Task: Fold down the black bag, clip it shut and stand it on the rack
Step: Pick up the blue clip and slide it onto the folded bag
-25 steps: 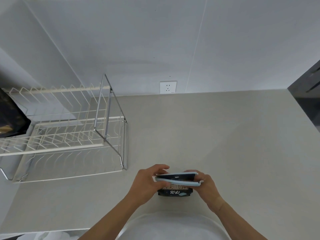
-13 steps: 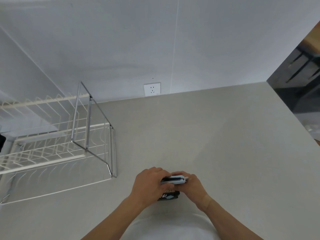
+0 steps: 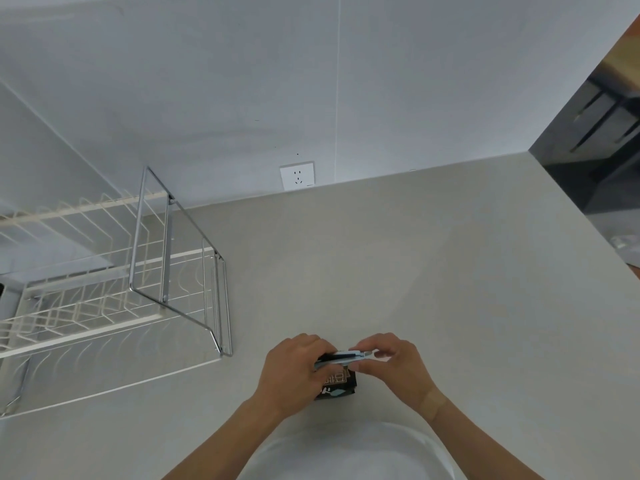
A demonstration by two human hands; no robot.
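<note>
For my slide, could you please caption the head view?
Both hands press a light-blue clip onto the black bag, the rack waiting alongside.

Both bare forearms reach in from the surface's near edge. Left hand (image 3: 294,372) curled closed, right hand (image 3: 394,367) pinching with fingertips, hands nearly touching.

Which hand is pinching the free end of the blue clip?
The right hand: its fingertips pinch the end of the clip sticking out, while the left hand wraps the black bag.
</note>
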